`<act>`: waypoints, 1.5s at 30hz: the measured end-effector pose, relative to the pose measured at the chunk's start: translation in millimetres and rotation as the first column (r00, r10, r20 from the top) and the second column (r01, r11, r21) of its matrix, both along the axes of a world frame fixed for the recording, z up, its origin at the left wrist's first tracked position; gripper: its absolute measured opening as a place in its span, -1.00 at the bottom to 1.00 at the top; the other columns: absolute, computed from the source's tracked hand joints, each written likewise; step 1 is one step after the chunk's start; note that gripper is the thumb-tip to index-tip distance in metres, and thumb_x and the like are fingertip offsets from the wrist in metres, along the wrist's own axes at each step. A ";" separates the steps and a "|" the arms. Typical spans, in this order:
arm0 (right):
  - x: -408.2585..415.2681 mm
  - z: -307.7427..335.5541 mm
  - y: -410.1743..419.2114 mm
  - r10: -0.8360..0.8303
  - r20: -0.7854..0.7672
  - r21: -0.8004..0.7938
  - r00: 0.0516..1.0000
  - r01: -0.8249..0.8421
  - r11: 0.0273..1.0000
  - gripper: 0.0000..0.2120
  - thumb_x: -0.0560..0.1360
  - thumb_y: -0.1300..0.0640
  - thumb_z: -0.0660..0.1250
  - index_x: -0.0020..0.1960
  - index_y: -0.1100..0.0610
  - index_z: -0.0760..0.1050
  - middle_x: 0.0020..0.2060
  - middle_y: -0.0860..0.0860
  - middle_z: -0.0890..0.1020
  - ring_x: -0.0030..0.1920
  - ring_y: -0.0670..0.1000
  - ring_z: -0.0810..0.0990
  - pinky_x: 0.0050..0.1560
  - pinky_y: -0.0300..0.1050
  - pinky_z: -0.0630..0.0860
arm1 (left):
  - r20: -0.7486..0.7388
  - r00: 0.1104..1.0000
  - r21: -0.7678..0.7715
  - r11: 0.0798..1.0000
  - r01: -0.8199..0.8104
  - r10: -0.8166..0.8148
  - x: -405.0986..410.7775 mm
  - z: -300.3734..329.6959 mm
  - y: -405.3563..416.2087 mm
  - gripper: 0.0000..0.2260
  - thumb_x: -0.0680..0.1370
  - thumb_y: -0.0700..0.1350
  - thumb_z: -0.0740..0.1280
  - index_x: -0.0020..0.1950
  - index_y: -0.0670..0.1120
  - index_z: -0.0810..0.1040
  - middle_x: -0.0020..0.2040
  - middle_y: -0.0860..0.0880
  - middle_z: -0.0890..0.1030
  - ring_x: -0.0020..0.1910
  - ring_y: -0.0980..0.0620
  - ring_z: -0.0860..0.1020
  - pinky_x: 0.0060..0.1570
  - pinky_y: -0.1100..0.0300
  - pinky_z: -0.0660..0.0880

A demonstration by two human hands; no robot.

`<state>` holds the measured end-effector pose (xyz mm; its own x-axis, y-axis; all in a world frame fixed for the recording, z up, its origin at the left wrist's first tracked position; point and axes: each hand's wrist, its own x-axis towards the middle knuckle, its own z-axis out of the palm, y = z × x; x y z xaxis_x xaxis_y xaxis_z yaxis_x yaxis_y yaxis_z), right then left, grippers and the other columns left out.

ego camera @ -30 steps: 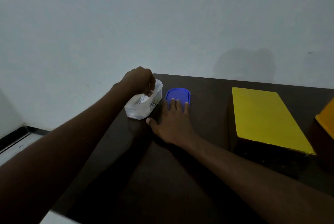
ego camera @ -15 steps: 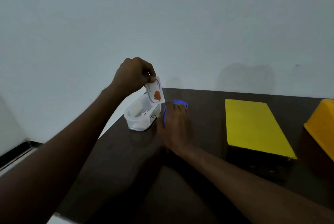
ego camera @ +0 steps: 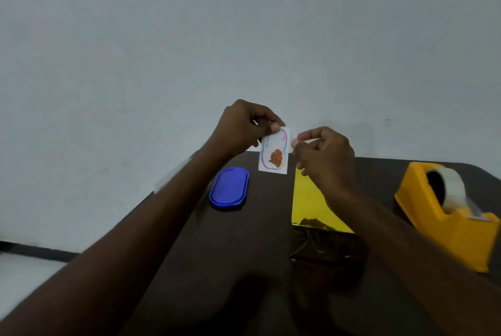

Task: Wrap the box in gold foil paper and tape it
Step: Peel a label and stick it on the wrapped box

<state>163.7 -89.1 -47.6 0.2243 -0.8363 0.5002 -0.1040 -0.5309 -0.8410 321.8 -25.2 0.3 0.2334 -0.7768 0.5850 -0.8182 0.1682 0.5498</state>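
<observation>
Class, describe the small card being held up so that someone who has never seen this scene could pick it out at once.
Start at the dark table and look above its far edge. There the left hand pinches a small white card by its top corner, the right hand beside it. Unlike anything else here, it has an orange picture.

The box (ego camera: 314, 200) wears glossy, mirror-like gold foil, creased on its near side. The card (ego camera: 273, 152) looks like smooth white printed paper. The lid (ego camera: 229, 188) is shiny blue plastic, the tape dispenser (ego camera: 444, 221) smooth yellow plastic, the table (ego camera: 244, 254) dark and matt.
</observation>
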 end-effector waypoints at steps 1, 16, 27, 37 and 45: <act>-8.0 1.7 -4.5 0.026 -0.004 0.038 1.000 -0.026 0.999 -0.93 0.51 0.13 0.41 -0.04 0.13 0.59 -0.28 0.03 0.69 -0.39 -0.08 0.62 -0.32 -0.10 0.59 | -0.020 1.000 -0.019 1.000 0.024 -0.024 -8.5 -1.0 -5.4 -0.92 0.52 -0.14 0.44 -0.04 -0.10 0.71 -0.26 -0.03 0.70 -0.40 0.13 0.56 -0.44 0.30 0.46; -81.9 13.7 -30.4 0.165 0.387 0.477 0.907 -0.350 0.806 -0.80 0.57 0.12 0.36 -0.04 0.28 0.59 -0.23 0.19 0.69 -0.33 0.06 0.68 -0.36 -0.13 0.64 | -0.172 0.965 -0.198 0.966 0.165 -0.200 -91.6 -25.4 -49.8 -0.96 0.47 -0.22 0.47 -0.11 -0.17 0.66 -0.23 -0.05 0.70 -0.24 0.04 0.69 -0.12 0.03 0.65; -97.0 8.1 -42.3 0.256 0.484 0.514 0.837 -0.508 0.691 -0.70 0.56 0.17 0.35 0.22 0.31 0.53 -0.02 0.18 0.72 -0.10 0.06 0.73 -0.25 -0.14 0.64 | -0.098 0.956 -0.152 0.954 0.260 -0.276 -93.0 -33.4 -49.0 -0.92 0.50 -0.19 0.45 -0.02 -0.12 0.69 -0.12 0.02 0.71 -0.10 0.12 0.67 -0.02 0.20 0.59; -96.2 7.4 -45.1 0.287 0.507 0.500 0.813 -0.549 0.670 -0.75 0.55 0.19 0.36 0.15 0.32 0.55 0.04 0.23 0.69 -0.12 0.08 0.70 -0.25 -0.16 0.62 | -0.164 0.936 -0.171 0.944 0.283 -0.311 -88.9 -35.8 -44.3 -0.89 0.50 -0.21 0.44 0.00 -0.15 0.69 -0.07 -0.01 0.71 -0.02 0.09 0.66 0.08 0.12 0.58; -89.5 -0.2 -50.5 0.261 0.461 0.397 0.848 -0.460 0.794 -0.87 0.55 0.26 0.34 0.02 0.33 0.59 0.01 0.20 0.69 0.03 0.08 0.71 0.05 -0.12 0.63 | -0.317 0.918 -0.202 0.962 0.182 -0.240 -102.9 -42.5 -52.7 -0.90 0.50 -0.10 0.46 -0.07 -0.11 0.71 -0.18 0.02 0.71 -0.14 0.10 0.67 -0.09 0.19 0.58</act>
<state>74.2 -139.7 -47.7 0.4437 -0.8802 0.1687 0.3769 0.0125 -0.9262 218.9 -77.9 -42.2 0.2798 -0.7287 0.6250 -0.5257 0.4285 0.7349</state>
